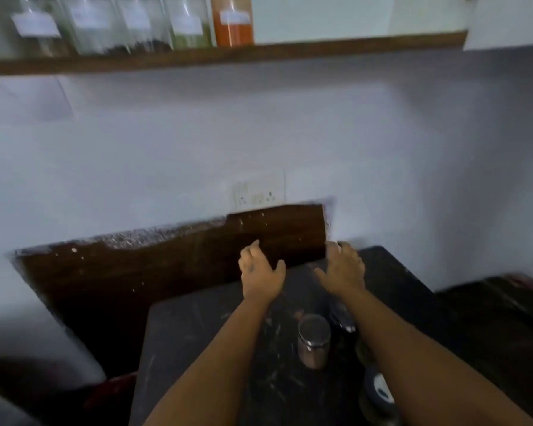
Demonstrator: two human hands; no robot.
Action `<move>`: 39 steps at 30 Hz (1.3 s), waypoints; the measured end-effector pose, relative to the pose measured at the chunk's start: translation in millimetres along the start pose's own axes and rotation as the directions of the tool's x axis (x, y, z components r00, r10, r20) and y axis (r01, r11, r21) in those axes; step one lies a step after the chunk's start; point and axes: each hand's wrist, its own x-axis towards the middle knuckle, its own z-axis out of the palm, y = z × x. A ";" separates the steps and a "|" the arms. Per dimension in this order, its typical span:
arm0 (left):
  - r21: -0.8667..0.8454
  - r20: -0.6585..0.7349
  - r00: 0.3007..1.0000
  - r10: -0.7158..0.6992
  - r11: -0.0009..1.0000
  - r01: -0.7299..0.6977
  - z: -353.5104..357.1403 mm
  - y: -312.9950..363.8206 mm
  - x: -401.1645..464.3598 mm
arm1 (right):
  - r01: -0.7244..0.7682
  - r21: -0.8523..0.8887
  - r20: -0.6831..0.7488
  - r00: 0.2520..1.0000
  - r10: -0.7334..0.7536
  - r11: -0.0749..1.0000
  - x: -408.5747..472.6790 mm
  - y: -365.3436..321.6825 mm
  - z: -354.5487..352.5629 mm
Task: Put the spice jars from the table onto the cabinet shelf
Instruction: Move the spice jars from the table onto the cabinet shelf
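Both of my hands hover empty over the far part of a dark table. My left hand and my right hand have their fingers spread, palms facing each other. Below them a small glass spice jar with a metal lid stands on the table between my forearms. More jars, partly hidden by my right arm, sit at the table's right side. High on the wall a wooden shelf carries several labelled jars at its left end, the rightmost one orange.
A dark wooden panel leans against the white wall behind the table, below a wall socket. Another dark surface lies to the right. The shelf's right half is bare. The view is blurred.
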 end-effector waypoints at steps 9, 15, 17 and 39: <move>0.065 0.387 0.920 -0.068 0.997 0.047 78.0 -55.3 -105.1 | -0.083 -0.053 0.113 0.990 0.089 0.995 -98.9 64.5 74.8; 0.065 0.432 0.902 0.018 0.997 -0.051 104.7 -64.0 -146.2 | -0.065 -0.169 0.139 0.986 0.089 0.983 -132.9 79.6 81.3; -0.006 0.433 0.901 0.036 0.999 -0.037 107.7 -63.2 -152.9 | -0.093 -0.231 0.173 0.976 0.135 0.968 -138.4 82.3 80.2; -0.296 0.623 0.601 -0.501 0.559 0.774 118.9 -35.1 -183.8 | -0.292 0.295 0.321 0.927 0.194 0.910 -171.7 140.9 27.9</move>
